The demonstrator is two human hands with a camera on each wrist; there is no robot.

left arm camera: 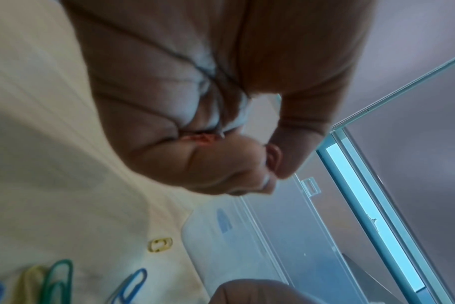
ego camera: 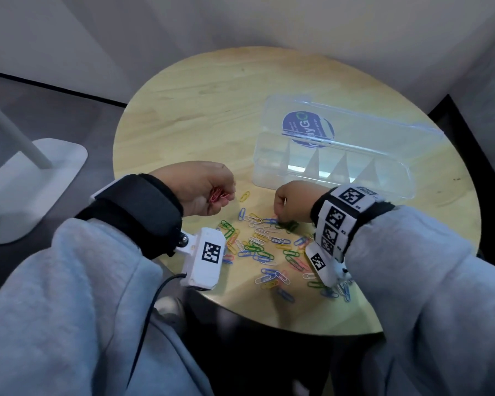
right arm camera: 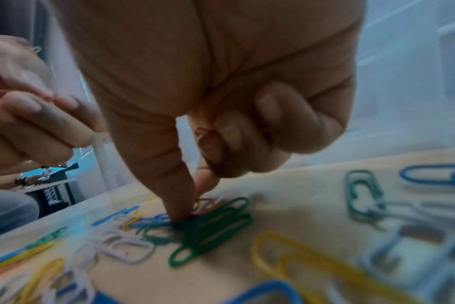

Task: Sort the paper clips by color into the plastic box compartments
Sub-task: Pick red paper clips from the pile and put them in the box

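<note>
A pile of coloured paper clips lies on the round wooden table between my hands. My left hand hovers at the pile's far left, its fingers curled round a bunch of pink-red clips, which show as a red patch in the left wrist view. My right hand reaches down into the pile. Its thumb and forefinger tips meet on a pink clip beside dark green clips, with the other fingers curled. The clear plastic box stands open behind, its compartments showing no clips.
The box lid with a blue label lies back toward the wall. A single yellow clip lies between my hands. A white lamp base stands on the floor to the left. The table's near edge is close to my lap.
</note>
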